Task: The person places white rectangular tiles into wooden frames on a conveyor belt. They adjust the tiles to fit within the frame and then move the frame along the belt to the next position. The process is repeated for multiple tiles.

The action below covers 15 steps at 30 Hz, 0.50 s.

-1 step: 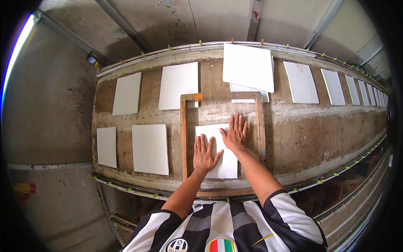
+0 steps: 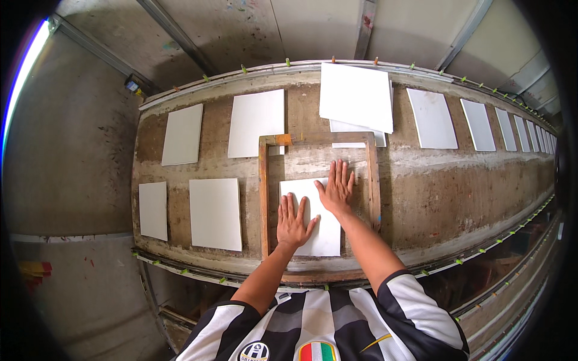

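My left hand lies flat with its fingers apart on the left side of a white rectangular sheet. Stretched out over the sheet's upper right corner is my right hand, its fingertips reaching past the edge onto the brown surface. Neither hand grips anything; both rest palm down. A wooden frame surrounds the sheet and both hands, with an orange patch on its upper left corner. Whether any mesh spans the frame, I cannot tell. The frame's far rail lies by a stack of white sheets.
A long, stained brown table carries more white sheets: two at the left front, one sheet at the far left, another sheet beside the frame, and a row receding right. Rails with small green clips edge the table.
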Each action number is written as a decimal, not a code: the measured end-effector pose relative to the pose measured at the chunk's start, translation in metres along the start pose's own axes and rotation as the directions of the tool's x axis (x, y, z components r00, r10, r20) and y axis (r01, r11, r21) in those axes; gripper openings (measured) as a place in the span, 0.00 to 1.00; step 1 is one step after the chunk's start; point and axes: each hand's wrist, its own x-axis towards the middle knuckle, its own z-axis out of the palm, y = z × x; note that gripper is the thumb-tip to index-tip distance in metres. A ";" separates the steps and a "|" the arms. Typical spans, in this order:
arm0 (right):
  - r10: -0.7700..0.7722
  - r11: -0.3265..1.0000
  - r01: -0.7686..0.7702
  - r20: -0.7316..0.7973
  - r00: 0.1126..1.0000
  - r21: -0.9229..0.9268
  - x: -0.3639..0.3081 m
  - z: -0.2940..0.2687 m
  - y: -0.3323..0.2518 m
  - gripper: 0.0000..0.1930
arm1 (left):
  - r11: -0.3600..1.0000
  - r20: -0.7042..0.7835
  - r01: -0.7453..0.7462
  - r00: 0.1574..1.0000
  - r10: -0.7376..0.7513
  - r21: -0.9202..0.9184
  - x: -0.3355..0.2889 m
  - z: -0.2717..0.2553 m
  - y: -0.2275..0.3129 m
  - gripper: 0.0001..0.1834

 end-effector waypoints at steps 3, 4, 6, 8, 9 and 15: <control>0.022 1.000 -0.021 0.049 0.999 -0.021 0.014 -0.010 -0.001 0.46 | 0.999 -0.016 -0.005 1.000 0.004 -0.049 0.003 -0.001 0.001 0.44; 0.032 0.999 -0.031 0.061 0.998 -0.021 0.016 -0.013 -0.005 0.46 | 0.999 -0.015 -0.001 1.000 0.000 -0.041 0.002 -0.003 0.001 0.43; -0.001 1.000 0.001 0.008 1.000 -0.009 0.020 -0.007 -0.005 0.46 | 1.000 -0.014 0.003 1.000 -0.004 -0.027 0.003 -0.005 0.001 0.43; -0.029 1.000 0.029 -0.033 0.999 -0.005 0.008 -0.002 0.000 0.47 | 1.000 -0.025 -0.001 1.000 0.001 -0.018 0.003 -0.005 0.001 0.43; -0.051 0.999 0.051 -0.032 0.998 -0.009 0.001 0.001 0.002 0.47 | 1.000 -0.030 -0.005 1.000 0.005 -0.012 0.004 -0.005 0.001 0.42; -0.180 0.984 0.180 0.011 0.984 0.016 -0.072 0.011 0.008 0.47 | 1.000 -0.059 -0.001 0.998 0.001 0.000 0.004 0.001 -0.001 0.39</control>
